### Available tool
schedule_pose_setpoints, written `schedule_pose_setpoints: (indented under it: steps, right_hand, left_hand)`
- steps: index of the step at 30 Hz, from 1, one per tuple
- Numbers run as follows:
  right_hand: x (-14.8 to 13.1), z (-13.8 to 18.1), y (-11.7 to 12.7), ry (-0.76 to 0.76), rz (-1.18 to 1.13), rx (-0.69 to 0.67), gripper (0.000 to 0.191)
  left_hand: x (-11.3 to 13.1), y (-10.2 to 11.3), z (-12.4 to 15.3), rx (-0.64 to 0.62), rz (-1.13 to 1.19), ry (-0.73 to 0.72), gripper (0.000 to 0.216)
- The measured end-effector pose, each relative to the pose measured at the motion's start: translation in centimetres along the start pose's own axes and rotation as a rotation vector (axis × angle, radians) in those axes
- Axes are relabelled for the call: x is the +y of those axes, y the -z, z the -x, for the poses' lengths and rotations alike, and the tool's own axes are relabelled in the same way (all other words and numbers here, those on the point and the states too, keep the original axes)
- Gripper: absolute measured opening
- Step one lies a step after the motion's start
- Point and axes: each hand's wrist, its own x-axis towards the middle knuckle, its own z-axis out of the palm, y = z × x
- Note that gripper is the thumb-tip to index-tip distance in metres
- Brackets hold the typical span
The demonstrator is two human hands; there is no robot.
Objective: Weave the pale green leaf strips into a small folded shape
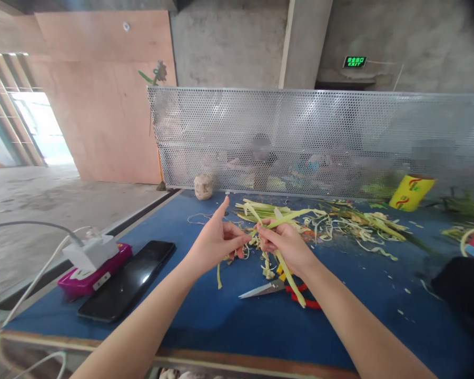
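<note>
Strips pinched above a littered table

Head view: The right hand (283, 243) is closed, pinching pale green strips (289, 278) between its fingertips; they cross there, one length slanting down over the scissors (264, 289), another reaching up to the right. The left hand (217, 239) is just beside, index finger raised and other fingers curled, its thumb pointing towards the strips; I cannot tell whether it grips them.

The scissors lie on the blue table (213, 326), their red handles partly covered. Behind the hands spreads a pile (359, 221) of stalks and shavings. A phone (128, 280) and a magenta power strip (77, 282) lie to the left.
</note>
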Motion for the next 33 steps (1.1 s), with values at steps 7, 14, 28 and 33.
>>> schedule_pose_setpoints:
  steps: [7,14,28,33]
  right_hand:
    - [0.6,0.5,-0.3,-0.119,-0.077,-0.242,0.016]
    - [0.8,1.0,-0.9,-0.169,-0.046,-0.274,0.035]
    - [-0.2,1.5,-0.8,-0.275,0.021,-0.201,0.047]
    - [-0.5,1.5,-1.1,-0.291,0.018,-0.176,0.042]
  left_hand:
    - [-0.5,-0.5,0.2,0.056,-0.165,-0.173,0.099]
    - [-0.7,-0.5,-0.1,-0.049,-0.076,-0.113,0.097]
    - [-1.4,-0.1,-1.0,-0.041,0.178,-0.019,0.109]
    - [-1.1,0.0,-1.0,0.01,0.219,0.004,0.111]
